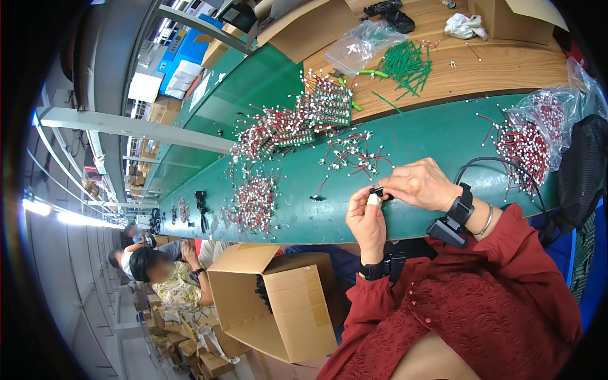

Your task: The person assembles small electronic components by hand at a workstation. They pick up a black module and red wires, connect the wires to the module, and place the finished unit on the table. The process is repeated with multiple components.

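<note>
Above the near edge of the green bench, my left hand (366, 221) pinches a small black part (378, 190) between thumb and fingers. My right hand (419, 183) is closed on the same part from the right, its fingertips meeting those of the left. A small white bit (373, 199) shows at my left fingertips; what it is I cannot make out. Just beyond the hands lies a loose cluster of short red wires with white connectors (354, 154). One single wire lead (318, 190) lies left of my left hand.
Heaped wire leads (253, 201) and stacked green circuit boards (329, 104) stand farther left. Bagged red wires (525, 145) and a black cable (487, 158) lie right. Green strips (408, 66) cover part of the wooden board. An open cardboard box (297, 310) stands below the bench; co-workers sit beyond.
</note>
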A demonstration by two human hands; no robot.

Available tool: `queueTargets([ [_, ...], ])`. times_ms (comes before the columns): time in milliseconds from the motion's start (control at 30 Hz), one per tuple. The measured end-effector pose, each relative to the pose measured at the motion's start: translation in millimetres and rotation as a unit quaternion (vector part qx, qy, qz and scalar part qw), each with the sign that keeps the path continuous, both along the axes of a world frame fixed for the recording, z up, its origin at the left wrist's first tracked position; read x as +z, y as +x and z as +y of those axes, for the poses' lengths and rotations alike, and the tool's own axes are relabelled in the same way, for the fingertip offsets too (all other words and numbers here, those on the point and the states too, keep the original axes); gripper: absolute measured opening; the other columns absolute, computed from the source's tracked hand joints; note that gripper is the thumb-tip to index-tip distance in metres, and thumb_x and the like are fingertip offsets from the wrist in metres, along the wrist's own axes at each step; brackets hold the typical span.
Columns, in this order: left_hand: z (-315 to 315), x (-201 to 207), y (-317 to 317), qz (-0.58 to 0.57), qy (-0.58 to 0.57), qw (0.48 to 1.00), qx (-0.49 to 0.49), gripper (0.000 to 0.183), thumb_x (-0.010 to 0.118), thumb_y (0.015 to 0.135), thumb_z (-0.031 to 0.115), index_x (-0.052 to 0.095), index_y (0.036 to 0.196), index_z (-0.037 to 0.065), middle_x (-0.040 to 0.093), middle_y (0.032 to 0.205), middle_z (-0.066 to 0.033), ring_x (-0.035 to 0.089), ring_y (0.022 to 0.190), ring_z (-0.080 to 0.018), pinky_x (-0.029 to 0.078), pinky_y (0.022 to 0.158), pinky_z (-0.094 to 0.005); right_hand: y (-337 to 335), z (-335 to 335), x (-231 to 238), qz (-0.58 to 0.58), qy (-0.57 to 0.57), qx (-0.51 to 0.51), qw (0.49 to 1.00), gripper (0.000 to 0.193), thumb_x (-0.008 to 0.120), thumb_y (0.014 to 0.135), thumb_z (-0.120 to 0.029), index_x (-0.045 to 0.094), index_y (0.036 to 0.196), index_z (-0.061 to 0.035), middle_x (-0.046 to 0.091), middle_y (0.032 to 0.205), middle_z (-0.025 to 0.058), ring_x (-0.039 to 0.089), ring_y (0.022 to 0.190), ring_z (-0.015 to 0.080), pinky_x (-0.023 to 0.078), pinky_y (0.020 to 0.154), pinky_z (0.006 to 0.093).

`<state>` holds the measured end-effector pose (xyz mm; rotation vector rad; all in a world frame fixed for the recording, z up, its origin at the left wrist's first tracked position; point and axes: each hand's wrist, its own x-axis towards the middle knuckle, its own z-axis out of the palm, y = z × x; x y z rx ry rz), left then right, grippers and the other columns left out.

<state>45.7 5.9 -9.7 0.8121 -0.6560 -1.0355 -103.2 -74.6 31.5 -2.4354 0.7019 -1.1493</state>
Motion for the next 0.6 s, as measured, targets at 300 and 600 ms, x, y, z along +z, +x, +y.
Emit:
queueTargets([
  [300,-0.1,-3.3,-3.4,-0.002,-0.015,0.999,0.036,0.024,0.051,0.083,-0.015,0.055,0.103,-0.004,0.063,0.102,-0.0153,0.063,0.089,-0.0201,0.053,0.083,-0.0346,3.8,6.2,1.0,0.017,-0.027,-0.024,0.999,0.013,0.071,0.076,-0.016,0.069,0.087,-0.0088,0.062,0.068,0.0022,0.063,0.062,0.0191,0.048,0.051,0.0316],
  [600,0.3,-5.5,-1.2,-0.03,-0.011,0.998,0.045,0.02,0.053,0.081,-0.015,0.057,0.097,-0.003,0.063,0.099,-0.0151,0.063,0.085,-0.0204,0.054,0.078,-0.0337,2.6,3.5,-2.1,-0.01,0.137,0.011,0.99,0.013,0.065,0.078,-0.023,0.072,0.082,-0.0121,0.067,0.072,0.0056,0.063,0.062,0.0277,0.048,0.053,0.0375],
])
